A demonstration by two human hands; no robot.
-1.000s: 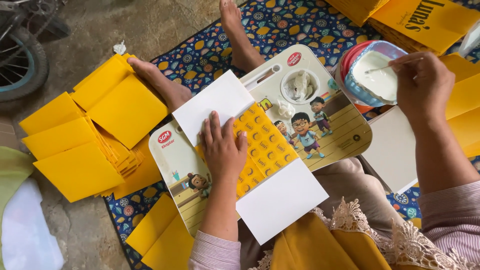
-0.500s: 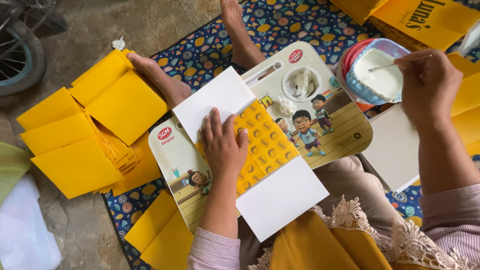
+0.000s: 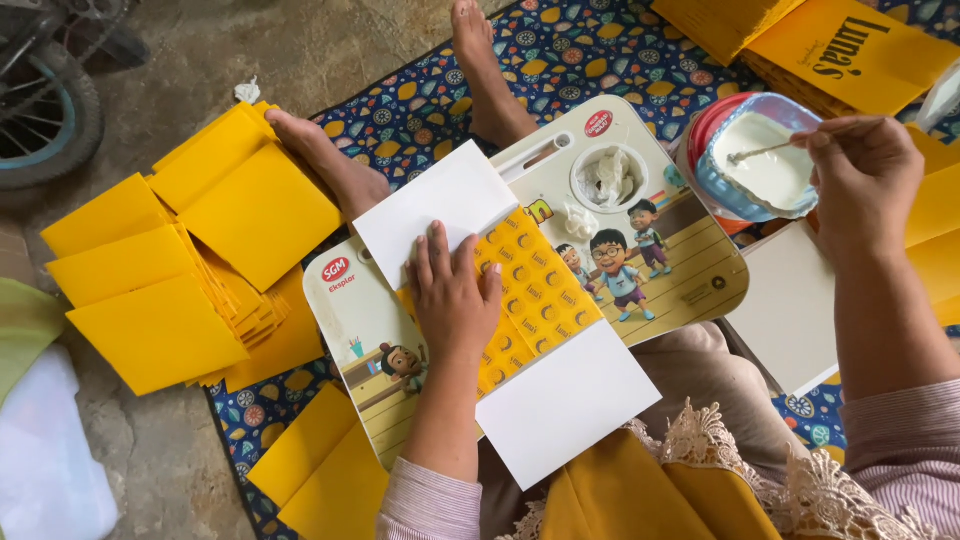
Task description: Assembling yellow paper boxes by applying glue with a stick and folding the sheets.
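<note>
My left hand (image 3: 452, 292) lies flat on a long paper piece (image 3: 520, 335) with a patterned yellow middle and white flaps at both ends. That piece rests on a cartoon-printed lap tray (image 3: 655, 255) across my legs. My right hand (image 3: 862, 180) pinches a thin stick (image 3: 765, 150) whose tip dips into a blue-rimmed bowl of white paste (image 3: 765, 165) at the tray's right end. A crumpled white tissue (image 3: 608, 178) sits in the tray's round cup hole.
Fanned stacks of folded yellow paper (image 3: 180, 270) lie on the left floor, more at the bottom (image 3: 320, 470) and top right (image 3: 850, 50). A white sheet (image 3: 790, 305) lies under my right forearm. My bare feet (image 3: 335, 170) rest on a patterned mat (image 3: 600, 50). A wheel (image 3: 45, 110) stands top left.
My right hand has shifted slightly with the stick over the paste bowl. My left hand stays pressed on the paper.
</note>
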